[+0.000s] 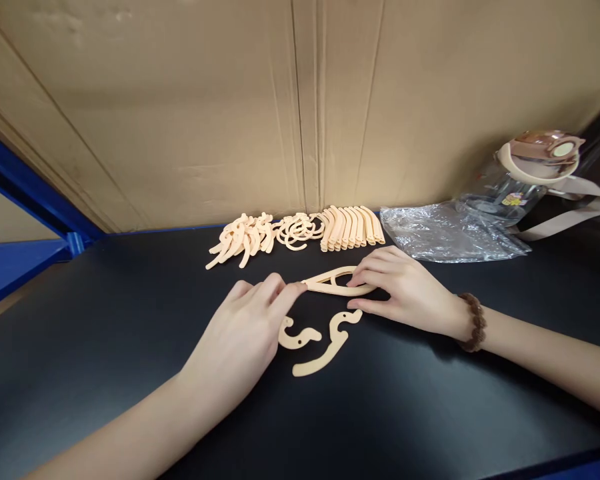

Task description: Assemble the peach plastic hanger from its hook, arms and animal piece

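While the right hand (405, 287) is grasping the frame (323, 288) by its rounded end, the left hand (250, 323) is touching the pointed tip; left thumb hidden, so cannot tell whether it is pinching. Frame is extending between both hands, over the black table (130, 347). Small hook (294, 343) and long hook (325, 360) are lying nearer the wearer. Beyond, hook pile (241, 237), curved pieces (300, 230) and bent row (350, 227) are sitting beside the cardboard (205, 120).

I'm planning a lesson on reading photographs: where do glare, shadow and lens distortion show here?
All in the head view: sharp glints on the plastic bag, pale sheen on the left of the black table, soft shadow below the right hand, and a bottle leaning outward, probably wide-angle stretch.
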The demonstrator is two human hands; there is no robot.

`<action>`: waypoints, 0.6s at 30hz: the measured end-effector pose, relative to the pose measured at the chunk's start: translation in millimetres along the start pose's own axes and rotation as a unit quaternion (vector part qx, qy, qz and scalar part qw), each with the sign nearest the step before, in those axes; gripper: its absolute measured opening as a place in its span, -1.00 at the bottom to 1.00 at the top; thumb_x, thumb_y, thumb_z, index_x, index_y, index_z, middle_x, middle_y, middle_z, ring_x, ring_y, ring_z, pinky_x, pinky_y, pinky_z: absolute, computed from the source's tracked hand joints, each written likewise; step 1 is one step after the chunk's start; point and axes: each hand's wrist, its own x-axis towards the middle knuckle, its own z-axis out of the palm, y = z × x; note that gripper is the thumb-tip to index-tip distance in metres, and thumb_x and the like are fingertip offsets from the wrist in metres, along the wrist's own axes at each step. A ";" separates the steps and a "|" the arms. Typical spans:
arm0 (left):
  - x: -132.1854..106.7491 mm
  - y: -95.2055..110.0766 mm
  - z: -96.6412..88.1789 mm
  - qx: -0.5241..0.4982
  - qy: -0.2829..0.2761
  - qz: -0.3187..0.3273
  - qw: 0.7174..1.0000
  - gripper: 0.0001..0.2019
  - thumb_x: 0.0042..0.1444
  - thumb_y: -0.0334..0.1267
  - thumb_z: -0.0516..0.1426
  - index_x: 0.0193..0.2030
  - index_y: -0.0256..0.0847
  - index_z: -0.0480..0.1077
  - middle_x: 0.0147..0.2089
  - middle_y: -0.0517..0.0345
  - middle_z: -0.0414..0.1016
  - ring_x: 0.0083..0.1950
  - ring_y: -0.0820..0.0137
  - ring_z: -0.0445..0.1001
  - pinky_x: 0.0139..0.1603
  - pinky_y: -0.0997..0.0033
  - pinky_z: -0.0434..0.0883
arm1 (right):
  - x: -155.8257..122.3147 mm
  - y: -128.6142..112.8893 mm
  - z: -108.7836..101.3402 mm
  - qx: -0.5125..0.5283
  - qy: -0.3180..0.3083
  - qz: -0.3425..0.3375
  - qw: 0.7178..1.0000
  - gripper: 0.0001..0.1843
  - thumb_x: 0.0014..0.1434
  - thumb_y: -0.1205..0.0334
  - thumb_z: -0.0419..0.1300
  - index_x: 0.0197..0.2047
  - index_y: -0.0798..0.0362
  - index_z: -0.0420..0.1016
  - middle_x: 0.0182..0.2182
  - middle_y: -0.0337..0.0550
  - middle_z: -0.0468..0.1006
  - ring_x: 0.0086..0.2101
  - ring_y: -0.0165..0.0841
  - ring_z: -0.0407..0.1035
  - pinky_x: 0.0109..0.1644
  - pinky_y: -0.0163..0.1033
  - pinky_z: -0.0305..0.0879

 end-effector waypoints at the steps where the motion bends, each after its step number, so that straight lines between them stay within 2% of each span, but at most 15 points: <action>1: -0.2 -1.5 1.6 -0.002 -0.025 -0.021 0.999 -0.54 0.09 -0.64 -0.14 0.02 -0.25 0.36 -0.30 0.14 0.41 -0.49 0.37 0.35 -0.41 0.37 0.31 | 0.1 -0.7 -0.2 0.004 -0.007 -0.006 1.000 -0.82 0.25 0.11 0.22 -0.24 0.06 0.50 -0.31 -0.16 0.52 -0.22 -0.27 0.35 -0.03 -0.10 0.20; 3: -1.1 -3.1 4.9 -0.031 -0.073 -0.066 0.995 -0.59 0.14 -0.58 -0.15 0.01 -0.22 0.34 -0.30 0.17 0.40 -0.52 0.41 0.38 -0.50 0.45 0.26 | 0.4 -2.1 -0.1 0.020 -0.021 -0.014 0.999 -0.86 0.30 0.18 0.17 -0.21 0.07 0.48 -0.29 -0.16 0.52 -0.22 -0.29 0.34 -0.02 -0.13 0.20; 5: -1.5 -3.6 7.2 -0.086 -0.098 -0.104 0.986 -0.65 0.22 -0.48 -0.18 0.00 -0.17 0.32 -0.30 0.21 0.40 -0.53 0.45 0.40 -0.55 0.49 0.22 | 1.0 -3.0 0.1 0.035 -0.029 -0.014 0.999 -0.86 0.33 0.23 0.13 -0.21 0.08 0.47 -0.27 -0.15 0.51 -0.22 -0.30 0.34 -0.03 -0.15 0.20; 9: 2.5 -2.9 3.3 -0.217 -0.121 -0.184 0.951 -0.69 0.34 -0.07 -0.19 -0.05 -0.04 0.31 -0.37 0.29 0.44 -0.44 0.40 0.47 -0.43 0.46 0.30 | 1.5 -3.4 0.6 0.043 -0.028 -0.011 0.999 -0.87 0.33 0.24 0.12 -0.21 0.09 0.45 -0.21 -0.12 0.54 -0.17 -0.29 0.37 -0.01 -0.15 0.21; 11: 5.9 -2.2 -1.8 -0.247 -0.147 -0.249 0.925 -0.61 0.25 0.18 -0.12 -0.05 0.01 0.30 -0.39 0.32 0.43 -0.41 0.36 0.47 -0.37 0.41 0.33 | 1.0 -3.7 0.6 0.046 -0.030 -0.010 0.998 -0.88 0.32 0.24 0.13 -0.22 0.09 0.44 -0.16 -0.11 0.54 -0.13 -0.28 0.37 0.00 -0.15 0.22; 13: 8.5 -1.7 -5.9 -0.243 -0.161 -0.306 0.906 -0.49 0.06 0.35 0.01 -0.04 0.04 0.27 -0.33 0.31 0.43 -0.39 0.32 0.47 -0.34 0.37 0.34 | 0.1 -4.6 0.2 0.049 -0.033 -0.006 0.998 -0.87 0.33 0.23 0.12 -0.23 0.08 0.43 -0.14 -0.10 0.54 -0.12 -0.27 0.38 0.00 -0.15 0.24; 15: 9.7 -1.9 -7.4 -0.241 -0.161 -0.330 0.899 -0.44 -0.04 0.38 0.08 -0.07 0.04 0.23 -0.29 0.31 0.44 -0.37 0.31 0.46 -0.33 0.37 0.33 | -0.6 -5.8 -0.3 0.054 -0.036 0.001 0.998 -0.87 0.33 0.23 0.10 -0.23 0.07 0.42 -0.13 -0.09 0.54 -0.12 -0.27 0.39 -0.02 -0.15 0.27; 18: 9.7 -4.0 -5.5 -0.233 -0.151 -0.306 0.911 -0.61 0.14 0.26 -0.01 -0.21 -0.02 0.18 -0.37 0.36 0.40 -0.43 0.38 0.42 -0.37 0.41 0.28 | -1.1 -7.3 -1.1 0.057 -0.042 0.008 0.997 -0.87 0.33 0.23 0.08 -0.23 0.06 0.41 -0.10 -0.07 0.53 -0.10 -0.25 0.39 -0.03 -0.15 0.30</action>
